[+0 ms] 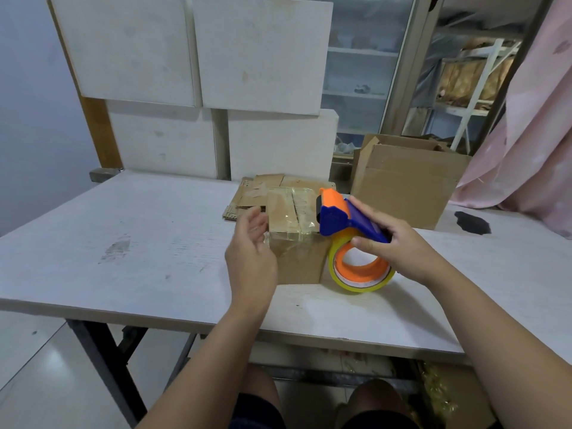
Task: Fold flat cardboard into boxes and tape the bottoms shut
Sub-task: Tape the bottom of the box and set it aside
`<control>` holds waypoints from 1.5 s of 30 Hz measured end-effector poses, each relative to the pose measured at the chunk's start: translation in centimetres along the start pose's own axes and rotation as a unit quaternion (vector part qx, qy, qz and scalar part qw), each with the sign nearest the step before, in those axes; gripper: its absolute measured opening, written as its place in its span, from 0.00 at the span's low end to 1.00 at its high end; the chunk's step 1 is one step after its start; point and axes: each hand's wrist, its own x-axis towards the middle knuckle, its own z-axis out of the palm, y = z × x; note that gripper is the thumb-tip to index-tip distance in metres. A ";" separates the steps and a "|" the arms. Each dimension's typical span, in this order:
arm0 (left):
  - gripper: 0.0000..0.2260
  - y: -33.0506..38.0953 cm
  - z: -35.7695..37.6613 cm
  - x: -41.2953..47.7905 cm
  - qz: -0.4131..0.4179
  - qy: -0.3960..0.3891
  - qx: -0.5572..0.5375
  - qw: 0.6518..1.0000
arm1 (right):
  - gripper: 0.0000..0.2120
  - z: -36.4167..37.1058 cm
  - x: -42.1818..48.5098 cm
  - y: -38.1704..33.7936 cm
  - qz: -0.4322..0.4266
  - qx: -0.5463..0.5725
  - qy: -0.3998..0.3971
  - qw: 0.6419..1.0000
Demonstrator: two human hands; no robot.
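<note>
R hand point(399, 243) grips tape dispenser point(340, 218), head pointing left at box point(297, 239)

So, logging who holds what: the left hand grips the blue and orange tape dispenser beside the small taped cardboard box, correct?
Wrong hand. In the head view the right hand grips the blue and orange tape dispenser beside the small taped cardboard box; the left hand is open.

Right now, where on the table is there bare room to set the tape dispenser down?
The table is bare left of the small box, and along its near edge. Crowded: flat cardboard behind, large open box far right.
</note>
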 end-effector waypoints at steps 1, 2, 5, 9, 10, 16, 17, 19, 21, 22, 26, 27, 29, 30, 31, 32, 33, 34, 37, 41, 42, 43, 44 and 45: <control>0.26 -0.1 0.0 -0.6 0.012 -0.019 -0.006 1.000 | 0.32 0.1 0.1 0.0 0.001 0.005 0.000 1.000; 0.27 -0.5 -0.1 -1.2 0.016 -0.046 0.005 0.999 | 0.32 0.1 0.1 -0.1 0.001 0.011 0.000 1.000; 0.31 -2.0 -0.9 -1.6 0.010 -0.165 0.117 0.979 | 0.32 0.5 -0.1 -0.2 0.002 0.020 0.008 1.000; 0.35 -1.3 -1.8 -1.1 0.040 -0.170 0.176 0.969 | 0.31 1.0 -0.2 -0.3 0.005 0.033 0.022 0.999; 0.37 -0.7 -1.7 -1.3 0.106 -0.146 0.202 0.963 | 0.30 1.3 -0.2 -0.4 0.004 0.034 0.022 0.999; 0.21 -1.0 -0.6 0.8 0.390 -0.061 0.428 0.813 | 0.29 2.0 -0.1 -0.5 -0.002 0.060 0.009 0.998; 0.18 -1.3 -0.6 1.1 0.399 -0.054 0.414 0.816 | 0.29 1.8 -0.1 -0.6 -0.003 0.058 0.004 0.998; 0.13 -1.6 -0.8 1.4 0.422 -0.037 0.380 0.822 | 0.30 1.2 -0.2 -0.8 -0.004 0.058 0.007 0.998; 0.11 -1.6 -0.8 1.7 0.434 -0.034 0.365 0.823 | 0.31 0.3 -0.4 -1.2 -0.012 0.055 0.015 0.998; 0.10 -1.5 -0.9 1.9 0.432 -0.035 0.363 0.825 | 0.31 -0.2 -0.4 -1.4 -0.018 0.048 0.016 0.999; 0.08 -0.9 -1.0 2.3 0.416 -0.051 0.358 0.834 | 0.34 -1.7 -0.3 -2.0 -0.045 0.019 0.021 0.999; 0.07 -0.8 -1.1 2.3 0.412 -0.054 0.358 0.836 | 0.34 -1.7 -0.3 -2.0 -0.051 0.005 0.023 0.998; 0.04 -0.6 -1.2 2.4 0.408 -0.053 0.361 0.837 | 0.33 -1.4 -0.4 -1.8 -0.050 -0.028 0.013 0.998; 0.05 -0.5 -1.2 2.4 0.405 -0.054 0.366 0.836 | 0.33 -1.2 -0.4 -1.6 -0.041 -0.037 0.009 0.998; 0.07 -0.5 -1.3 2.5 0.408 -0.055 0.375 0.831 | 0.33 -0.9 -0.4 -1.4 -0.035 -0.050 0.005 0.998; 0.08 -0.5 -1.4 2.5 0.416 -0.055 0.386 0.822 | 0.33 -0.7 -0.4 -1.1 -0.035 -0.070 0.000 0.997; 0.08 -0.4 -1.5 2.5 0.425 -0.054 0.394 0.813 | 0.33 -0.6 -0.3 -0.7 -0.043 -0.100 -0.010 0.994; 0.07 -0.4 -1.5 2.5 0.433 -0.051 0.396 0.808 | 0.33 -0.6 -0.3 -0.4 -0.048 -0.119 -0.018 0.992; 0.03 -0.3 -1.7 2.6 0.449 -0.046 0.386 0.804 | 0.32 -1.0 -0.9 -0.3 -0.037 -0.033 0.000 0.999; 0.06 -0.3 -1.5 2.5 0.448 -0.050 0.373 0.811 | 0.32 -1.6 -1.5 0.0 -0.049 0.081 0.070 0.993; 0.06 -0.4 -1.4 2.5 0.448 -0.047 0.369 0.813 | 0.33 -1.6 -1.6 -0.1 -0.049 0.092 0.077 0.992; 0.06 -0.4 -1.4 2.5 0.448 -0.046 0.365 0.815 | 0.33 -1.5 -1.8 0.0 -0.046 0.097 0.082 0.991; 0.06 -0.4 -1.3 2.5 0.449 -0.042 0.363 0.815 | 0.33 -1.4 -2.0 0.1 -0.039 0.092 0.081 0.992; 0.04 -0.4 -1.3 2.5 0.449 -0.041 0.360 0.817 | 0.33 -1.2 -2.3 0.4 -0.032 0.068 0.078 0.994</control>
